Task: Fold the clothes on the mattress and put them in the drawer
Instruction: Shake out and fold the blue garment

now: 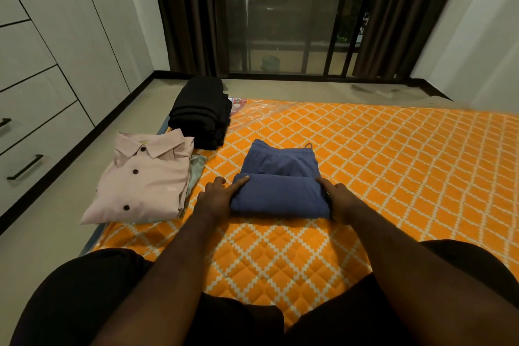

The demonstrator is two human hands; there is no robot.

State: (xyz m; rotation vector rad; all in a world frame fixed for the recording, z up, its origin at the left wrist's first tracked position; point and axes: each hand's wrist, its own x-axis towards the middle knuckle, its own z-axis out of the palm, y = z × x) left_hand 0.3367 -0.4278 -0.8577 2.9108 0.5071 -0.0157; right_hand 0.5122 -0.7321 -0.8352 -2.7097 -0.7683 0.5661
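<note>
Left hand (pixel 216 195) and right hand (pixel 338 199) clasped the blue garment (pixel 278 185) at its folded ends, fingers curled, on the mattress (pixel 379 177)

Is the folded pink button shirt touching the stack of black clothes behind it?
Touching. The head view shows the pink button shirt's collar corner against the black stack's base, with no gap visible.

Item: parts I cannot see from the head view.

Drawers (pixel 42 132) cut off at left edge; pale green garment (pixel 196 170) mostly buried under pink shirt (pixel 146 177); right hand (pixel 341 199) fingertips tucked under blue garment (pixel 280 185); label (pixel 237 104) behind black stack (pixel 202 112) unreadable to me.
</note>
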